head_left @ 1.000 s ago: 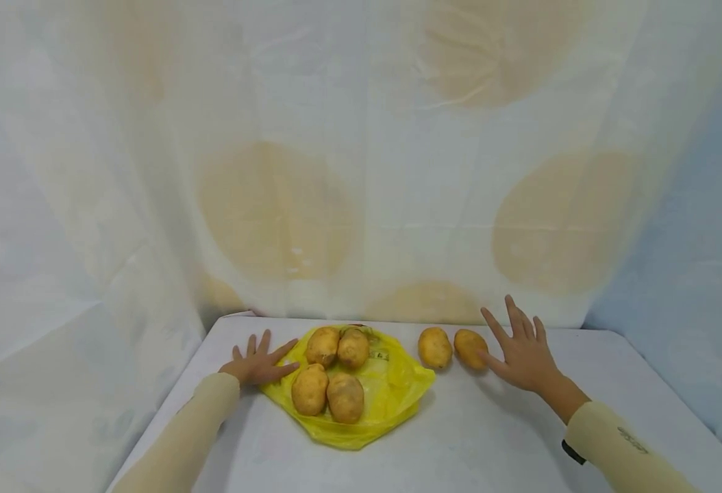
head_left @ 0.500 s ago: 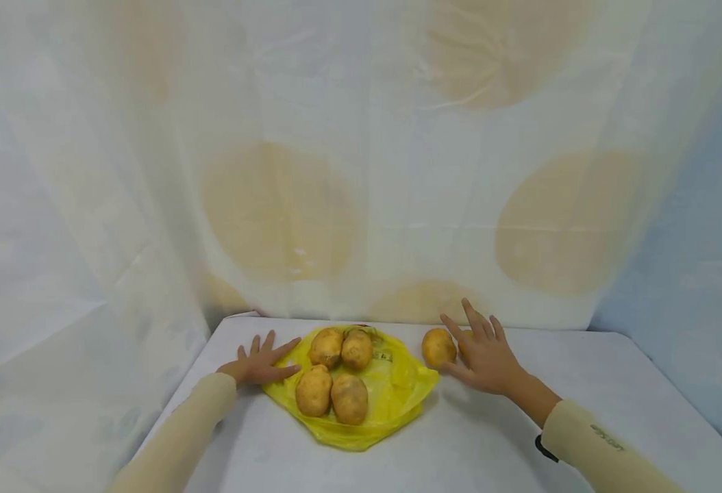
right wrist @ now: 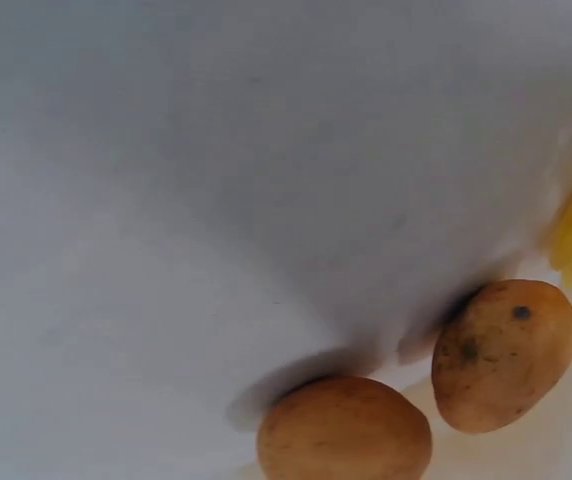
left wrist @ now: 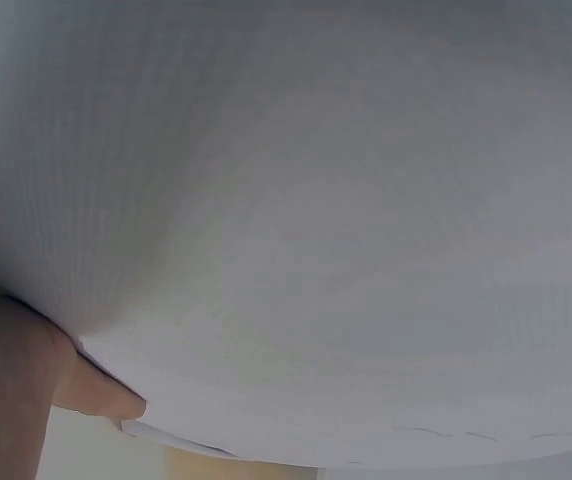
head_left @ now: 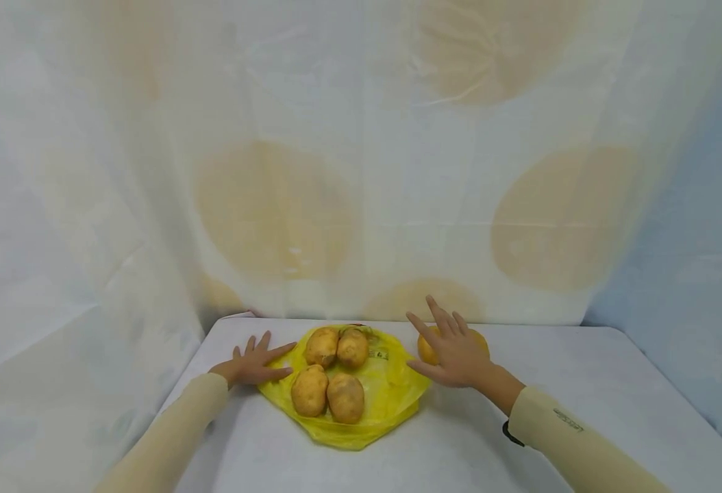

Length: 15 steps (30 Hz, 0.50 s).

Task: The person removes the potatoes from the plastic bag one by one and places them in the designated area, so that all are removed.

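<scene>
A yellow plastic bag (head_left: 392, 394) lies spread on the table, with several potatoes (head_left: 346, 398) on it. My left hand (head_left: 253, 364) rests at the bag's left edge, fingers straight and spread, touching the plastic. Only a bit of that hand (left wrist: 11, 390) enters the left wrist view. Over the two potatoes right of the bag hovers my right hand (head_left: 456, 357), fingers spread and holding nothing; it partly hides them in the head view. The right wrist view shows these two apart, a plain potato (right wrist: 346, 432) and a dark-spotted potato (right wrist: 506, 355) nearer the bag.
The table (head_left: 558, 411) wears a white cover. A hanging sheet with tan circles (head_left: 275, 212) closes off the back, and pale cloth (head_left: 34, 329) stands at the left. On the right is a bluish sheet (head_left: 700, 329).
My right hand has moved left, from beside the right-hand potato to over both loose potatoes, close to the bag. My left hand has stayed nearly still at the bag's edge.
</scene>
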Each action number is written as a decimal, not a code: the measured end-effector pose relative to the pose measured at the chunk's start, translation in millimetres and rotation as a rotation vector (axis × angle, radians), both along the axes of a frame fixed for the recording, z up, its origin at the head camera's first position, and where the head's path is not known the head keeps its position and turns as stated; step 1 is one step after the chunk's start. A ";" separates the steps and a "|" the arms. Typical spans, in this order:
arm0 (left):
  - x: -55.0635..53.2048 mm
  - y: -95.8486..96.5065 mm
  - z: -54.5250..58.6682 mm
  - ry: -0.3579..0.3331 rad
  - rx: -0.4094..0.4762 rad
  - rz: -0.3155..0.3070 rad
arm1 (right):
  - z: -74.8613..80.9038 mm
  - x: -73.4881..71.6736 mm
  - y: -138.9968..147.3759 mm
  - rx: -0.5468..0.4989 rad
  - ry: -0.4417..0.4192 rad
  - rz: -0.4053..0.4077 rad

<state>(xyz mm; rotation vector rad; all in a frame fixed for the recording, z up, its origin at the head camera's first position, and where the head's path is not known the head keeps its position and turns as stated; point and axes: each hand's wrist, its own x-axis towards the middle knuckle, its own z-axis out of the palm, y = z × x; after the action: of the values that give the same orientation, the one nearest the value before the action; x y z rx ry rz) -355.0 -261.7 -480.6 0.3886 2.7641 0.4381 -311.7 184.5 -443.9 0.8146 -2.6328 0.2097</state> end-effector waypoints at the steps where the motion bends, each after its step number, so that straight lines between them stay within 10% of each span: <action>1: -0.4 0.0 -0.1 0.002 -0.003 0.000 | 1.2 -1.2 -2.1 0.002 -0.004 0.002; 15: -9.4 -2.3 -10.5 -0.020 -0.003 0.015 | 10.9 -11.5 -40.3 0.079 -0.065 0.027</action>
<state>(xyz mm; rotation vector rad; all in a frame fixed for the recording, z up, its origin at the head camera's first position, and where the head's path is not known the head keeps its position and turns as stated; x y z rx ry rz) -364.4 -264.0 -491.1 0.3610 2.7498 0.4397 -323.2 144.2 -433.0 0.8841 -2.7074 0.1430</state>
